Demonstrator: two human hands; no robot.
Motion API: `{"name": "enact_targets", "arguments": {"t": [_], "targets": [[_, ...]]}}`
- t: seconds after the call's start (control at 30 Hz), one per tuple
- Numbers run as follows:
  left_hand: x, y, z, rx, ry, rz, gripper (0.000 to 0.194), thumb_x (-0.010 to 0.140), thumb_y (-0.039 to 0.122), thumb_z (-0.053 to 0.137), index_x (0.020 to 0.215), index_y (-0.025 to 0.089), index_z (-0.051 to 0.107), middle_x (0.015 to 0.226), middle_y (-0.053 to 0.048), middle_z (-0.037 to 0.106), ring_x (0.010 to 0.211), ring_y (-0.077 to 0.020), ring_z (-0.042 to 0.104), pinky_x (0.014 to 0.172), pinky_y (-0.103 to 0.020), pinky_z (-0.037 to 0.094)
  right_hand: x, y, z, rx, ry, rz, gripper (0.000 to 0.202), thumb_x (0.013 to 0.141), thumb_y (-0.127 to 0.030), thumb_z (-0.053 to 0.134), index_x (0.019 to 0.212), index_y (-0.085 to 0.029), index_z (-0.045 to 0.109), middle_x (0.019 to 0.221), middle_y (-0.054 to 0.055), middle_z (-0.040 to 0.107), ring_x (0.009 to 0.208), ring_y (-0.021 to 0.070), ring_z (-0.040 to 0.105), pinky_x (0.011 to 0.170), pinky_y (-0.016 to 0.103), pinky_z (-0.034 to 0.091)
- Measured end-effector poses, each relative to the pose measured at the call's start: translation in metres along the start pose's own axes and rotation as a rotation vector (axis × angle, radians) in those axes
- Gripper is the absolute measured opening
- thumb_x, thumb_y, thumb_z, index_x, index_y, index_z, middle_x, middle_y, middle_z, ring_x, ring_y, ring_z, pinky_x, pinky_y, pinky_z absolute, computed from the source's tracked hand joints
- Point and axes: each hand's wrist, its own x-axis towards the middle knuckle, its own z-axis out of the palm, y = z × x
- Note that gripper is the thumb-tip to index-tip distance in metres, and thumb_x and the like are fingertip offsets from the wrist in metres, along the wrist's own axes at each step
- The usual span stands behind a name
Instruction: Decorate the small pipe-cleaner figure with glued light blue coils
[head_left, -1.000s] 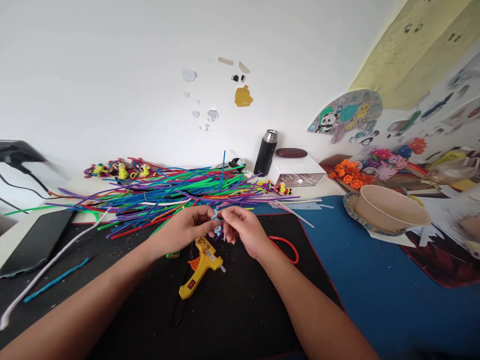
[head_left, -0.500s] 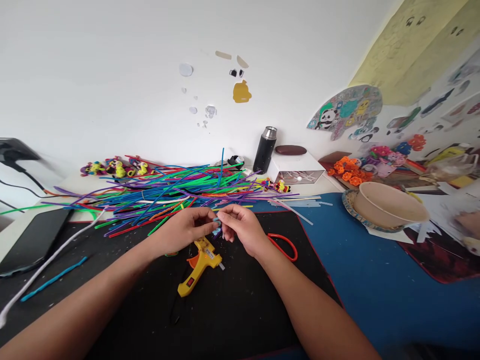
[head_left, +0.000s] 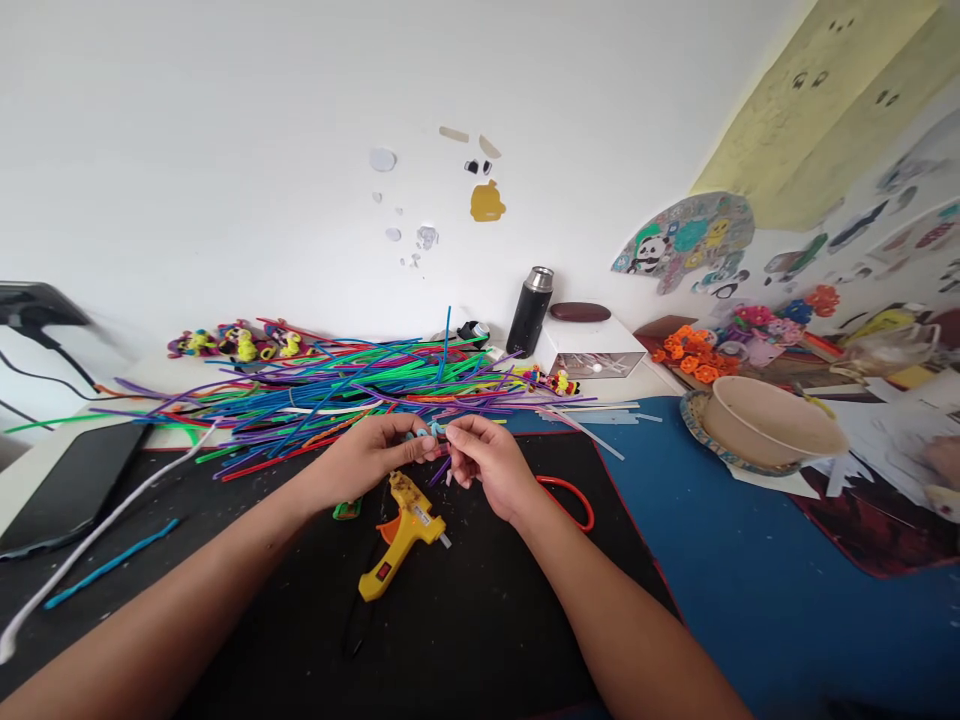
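Note:
My left hand (head_left: 375, 455) pinches a small piece of light blue pipe cleaner (head_left: 437, 428) that looks bent or curled. My right hand (head_left: 484, 462) meets it from the other side, thumb and fingertips closed at the piece's right end. Fingers hide part of the piece. Just below the hands a yellow glue gun (head_left: 407, 540) lies on the black mat (head_left: 465, 630), its nozzle end toward my left hand. A small green object (head_left: 347, 510) sits under my left wrist. Beside my right wrist shows a red-orange handle loop (head_left: 577, 502), partly covered by the arm.
A heap of coloured pipe cleaners (head_left: 360, 375) spreads behind my hands. A black thermos (head_left: 529, 312) and a white box (head_left: 592, 345) stand near the wall. To the right is a pale bowl (head_left: 776, 425). A phone (head_left: 75, 490) and a blue pipe cleaner (head_left: 112, 563) lie left.
The view has tilted slightly upward. My hands have shifted a little apart, so more of the light blue piece shows between them. The green object has come out from behind my left wrist.

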Motion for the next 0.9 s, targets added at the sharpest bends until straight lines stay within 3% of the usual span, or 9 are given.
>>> {"name": "enact_targets", "arguments": {"t": [0.3, 0.57, 0.73, 0.9], "targets": [[-0.004, 0.008, -0.014, -0.093, 0.032, 0.027, 0.054, 0.089, 0.074, 0.068, 0.091, 0.021, 0.078, 0.088, -0.008, 0.079, 0.087, -0.0275, 0.073, 0.086, -0.039, 0.058, 0.000, 0.004, -0.003, -0.005, 0.101, -0.051, 0.042, 0.076, -0.055, 0.087, 0.088, -0.019, 0.070, 0.058, -0.005, 0.060, 0.043, 0.0096, 0.050, 0.041, 0.022, 0.035], [-0.007, 0.007, -0.010, -0.155, -0.078, 0.007, 0.053, 0.090, 0.072, 0.069, 0.096, 0.020, 0.080, 0.081, -0.006, 0.076, 0.077, -0.0221, 0.068, 0.076, -0.034, 0.055, -0.012, 0.001, 0.002, -0.023, 0.117, -0.043, 0.047, 0.074, -0.059, 0.088, 0.089, -0.018, 0.071, 0.058, -0.004, 0.061, 0.043, 0.0102, 0.051, 0.040, 0.021, 0.035], [-0.010, 0.007, -0.009, -0.169, -0.112, 0.006, 0.047, 0.091, 0.067, 0.070, 0.089, 0.021, 0.079, 0.075, -0.004, 0.072, 0.072, -0.0195, 0.065, 0.073, -0.030, 0.053, -0.017, -0.002, 0.008, 0.005, 0.085, -0.057, 0.047, 0.075, -0.059, 0.088, 0.090, -0.017, 0.072, 0.057, -0.004, 0.060, 0.043, 0.0093, 0.049, 0.040, 0.022, 0.033], [-0.011, 0.007, -0.008, -0.122, -0.184, -0.060, 0.048, 0.088, 0.067, 0.072, 0.089, 0.019, 0.076, 0.068, 0.000, 0.065, 0.068, -0.0191, 0.061, 0.068, -0.029, 0.047, -0.017, -0.004, 0.012, 0.019, 0.060, -0.046, 0.047, 0.077, -0.059, 0.087, 0.092, -0.017, 0.073, 0.058, -0.004, 0.060, 0.044, 0.0093, 0.050, 0.041, 0.021, 0.035]]}}
